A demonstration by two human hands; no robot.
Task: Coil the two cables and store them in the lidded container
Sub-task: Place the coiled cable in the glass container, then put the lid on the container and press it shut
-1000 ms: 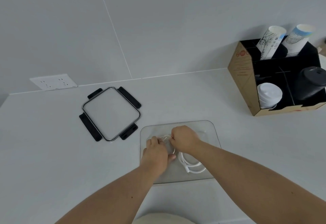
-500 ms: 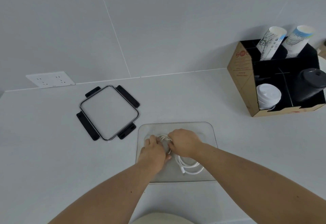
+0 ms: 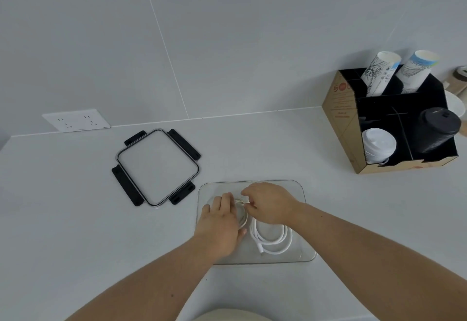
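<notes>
Right hand (image 3: pixel 269 204), fingers curled, pinches the second cable (image 3: pixel 241 217) inside the clear container (image 3: pixel 302 190). Left hand (image 3: pixel 219 222) rests flat on that coil, fingers straight. The first cable (image 3: pixel 271 240) lies coiled just beside it, near the container's right wall. The lid (image 3: pixel 156 167) lies apart, beyond the left rim.

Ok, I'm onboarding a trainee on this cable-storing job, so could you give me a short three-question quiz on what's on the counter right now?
1. True or false: the lid lies on the counter, left of the container.
2. Where is the white coil that neither hand holds? A) inside the container B) on the lid C) on the bare counter
3. Which hand's fingers pinch the second cable?

Key: 1 true. 2 A. 3 the right hand; the left hand rests on that cable's loops.
</notes>
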